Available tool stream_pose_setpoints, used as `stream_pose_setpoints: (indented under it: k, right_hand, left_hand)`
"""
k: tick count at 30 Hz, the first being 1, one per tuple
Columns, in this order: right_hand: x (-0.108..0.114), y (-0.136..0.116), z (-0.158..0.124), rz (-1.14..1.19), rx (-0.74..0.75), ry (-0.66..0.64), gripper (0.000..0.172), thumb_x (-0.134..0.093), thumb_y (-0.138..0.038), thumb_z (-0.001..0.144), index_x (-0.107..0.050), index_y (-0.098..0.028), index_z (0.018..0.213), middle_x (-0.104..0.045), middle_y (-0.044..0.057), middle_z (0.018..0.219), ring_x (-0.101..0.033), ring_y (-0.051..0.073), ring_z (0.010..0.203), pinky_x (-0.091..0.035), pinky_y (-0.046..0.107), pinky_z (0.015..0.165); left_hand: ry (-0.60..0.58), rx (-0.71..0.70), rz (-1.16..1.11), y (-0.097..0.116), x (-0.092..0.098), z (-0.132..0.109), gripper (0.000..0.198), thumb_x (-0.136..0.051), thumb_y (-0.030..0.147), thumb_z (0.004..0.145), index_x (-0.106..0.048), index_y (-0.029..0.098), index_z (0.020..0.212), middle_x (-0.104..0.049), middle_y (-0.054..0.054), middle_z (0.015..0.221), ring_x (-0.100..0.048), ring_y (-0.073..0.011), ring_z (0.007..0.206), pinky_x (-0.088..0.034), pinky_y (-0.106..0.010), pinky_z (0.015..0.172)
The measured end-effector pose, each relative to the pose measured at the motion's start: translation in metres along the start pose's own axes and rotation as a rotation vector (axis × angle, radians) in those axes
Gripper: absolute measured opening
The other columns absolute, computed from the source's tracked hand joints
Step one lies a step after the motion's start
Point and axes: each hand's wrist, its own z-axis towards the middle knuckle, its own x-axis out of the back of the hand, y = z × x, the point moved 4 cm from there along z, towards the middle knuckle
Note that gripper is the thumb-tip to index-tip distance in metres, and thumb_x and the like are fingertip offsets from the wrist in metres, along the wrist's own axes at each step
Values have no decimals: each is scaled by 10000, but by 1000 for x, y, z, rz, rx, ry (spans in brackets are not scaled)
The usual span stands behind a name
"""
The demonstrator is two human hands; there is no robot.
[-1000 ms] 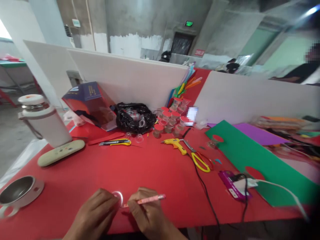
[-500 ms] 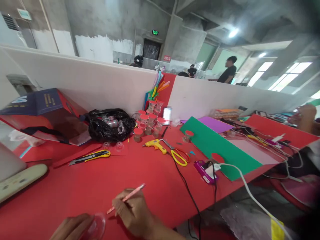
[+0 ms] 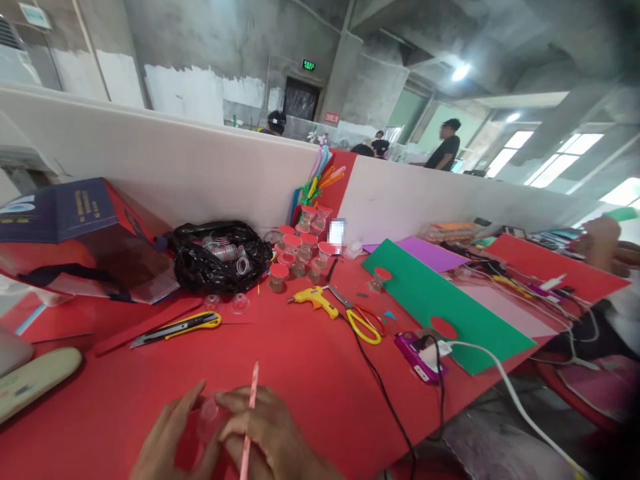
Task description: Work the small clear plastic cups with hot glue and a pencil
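Note:
My left hand (image 3: 173, 440) curves its thumb and fingers around a small clear plastic cup (image 3: 207, 419) low in the view, over the red tabletop (image 3: 150, 373). My right hand (image 3: 283, 437) grips a pink pencil (image 3: 254, 390), whose far end points up and away from me. The fingertips of that hand reach the cup's right side; whether they press on it is hard to see. Part of the cup is hidden by both hands.
Beyond my hands lie a utility knife (image 3: 187, 325), a yellow glue gun (image 3: 315, 300), and scissors (image 3: 363, 323). Red-topped clear cups (image 3: 300, 250) cluster behind, beside a black bag (image 3: 220, 267). A purple power strip (image 3: 420, 360) and green board (image 3: 445, 307) are right.
My left hand has moved right and up with the cup, its fingers now around it. The right hand has swung the pencil from slanting down at the table to pointing away, fingers near the cup.

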Motion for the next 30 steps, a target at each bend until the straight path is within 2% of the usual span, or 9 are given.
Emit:
stream_pose_setpoints:
  k: [5,10,13,18,22,25,30]
  right_hand:
    - [6,7,1,-55,-33,81,205,-765,-268,808,-575,-255,883,-691,68,1308,-680,219,1122,-550,329,928]
    - [7,17,7,-143,-86,69,232,-695,-122,712,-551,-263,826,-670,32,1345,-668,245,1116,-528,370,919]
    - [3,21,13,-147,-119,21,243,-658,-103,655,-539,-260,797,-675,22,1339,-679,252,1041,-523,387,875]
    - [3,30,20,-156,-166,64,197,-643,-87,731,-534,-248,761,-730,37,1234,-694,230,957,-521,353,796]
    - [8,48,24,-124,-305,93,195,-676,-132,793,-530,-243,728,-747,76,1165,-697,241,1023,-540,367,836]
    - [15,61,26,-137,-413,80,229,-699,-137,788,-510,-242,713,-739,86,1166,-690,252,1060,-550,386,849]
    - [13,66,22,-93,-399,30,211,-689,-152,808,-517,-248,732,-733,94,1172,-683,251,1085,-554,399,871]
  left_hand:
    - [8,-23,42,3,-2,11,397,-620,449,878,-638,260,1227,-762,-44,1044,-766,-217,809,-629,-273,574]
    - [-16,-6,9,11,-3,25,372,-631,454,875,-648,248,1184,-771,-34,980,-756,-198,730,-610,-251,536]
    - [-13,-2,-12,22,-5,34,367,-633,434,862,-651,243,1175,-772,-34,955,-750,-210,716,-606,-276,530]
    - [16,-48,-64,42,-9,45,301,-565,380,902,-640,220,1145,-767,-61,993,-757,-208,786,-624,-288,626]
    - [-14,-117,-8,30,-14,39,312,-600,406,899,-657,219,1142,-761,-75,1048,-755,-223,886,-629,-302,692]
    - [-69,-176,68,17,-16,29,235,-629,405,888,-705,233,1030,-766,-65,1005,-748,-216,833,-617,-301,691]
    - [-159,-303,36,21,-14,16,192,-640,319,878,-701,217,1028,-759,-67,980,-730,-202,841,-593,-280,731]
